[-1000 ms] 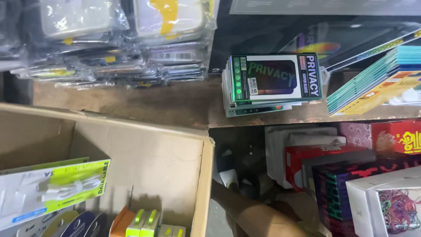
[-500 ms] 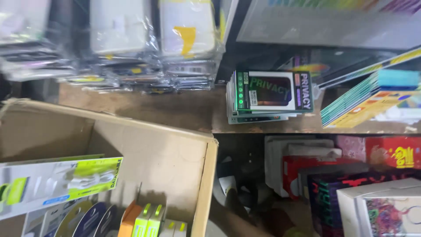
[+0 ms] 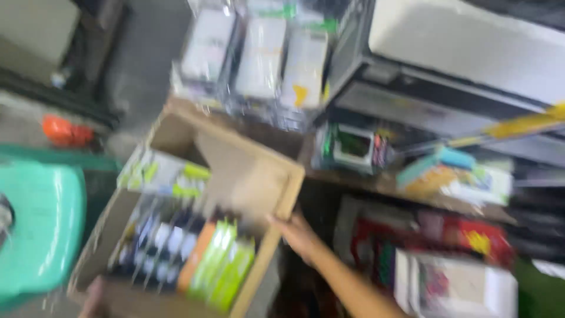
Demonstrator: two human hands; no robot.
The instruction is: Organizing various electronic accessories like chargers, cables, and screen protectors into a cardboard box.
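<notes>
My view has pulled back and swung left since half a second ago, and all is blurred now. The box (image 3: 235, 171) shows whole, with green packs (image 3: 226, 271) and dark packs (image 3: 156, 244) inside. My right hand (image 3: 297, 235) grips its right wall, fingers curled over the edge. My left hand (image 3: 94, 297) barely shows at the near left corner; I cannot tell its grip. A green stool (image 3: 41, 224) has come in at left

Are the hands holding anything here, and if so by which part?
The cardboard box: the right hand grips its right side wall near the rim, the left hand is at its near-left bottom corner. Blur hides finger detail.
</notes>
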